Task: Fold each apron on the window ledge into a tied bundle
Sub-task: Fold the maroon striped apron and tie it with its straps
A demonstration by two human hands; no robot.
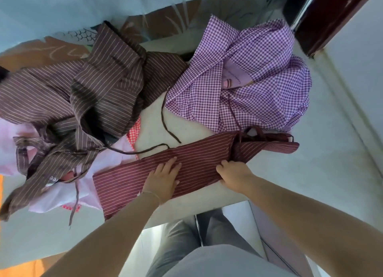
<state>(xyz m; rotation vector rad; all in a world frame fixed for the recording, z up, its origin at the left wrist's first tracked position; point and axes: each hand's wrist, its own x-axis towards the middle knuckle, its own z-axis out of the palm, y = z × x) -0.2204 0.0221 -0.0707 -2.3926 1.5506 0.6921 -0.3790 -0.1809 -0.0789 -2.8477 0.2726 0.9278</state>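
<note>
At the lower middle of the frame, a dark red striped apron point(196, 162) lies folded into a long narrow band across the pale window ledge point(310, 183), running from lower left up to the right. The left hand point(163, 178) rests flat on the band, fingers straight and spread, most likely to pin the layers so the fold does not spring apart. The right hand point(233, 173) sits just beside it at the band's near edge with fingers curled over the cloth, seemingly gripping it to start the next fold or roll; how firmly it holds cannot be told. The apron's thin dark ties point(242, 140) lie loose over the right part of the band, probably kept free so they can wrap the bundle later.

Three more aprons wait, unfolded. A purple checked apron point(248, 86) is heaped at the upper right, touching the band's far edge. A brown striped apron point(83, 102) sprawls across the left, partly over a pink apron point(68, 196) with red checked trim at the lower left.

As for writing, a lilac patch on the checked apron carries small print too fine to read. On the brown one, near the lower left, pale letters that look like "ee" show, the rest hidden in a fold.
</note>
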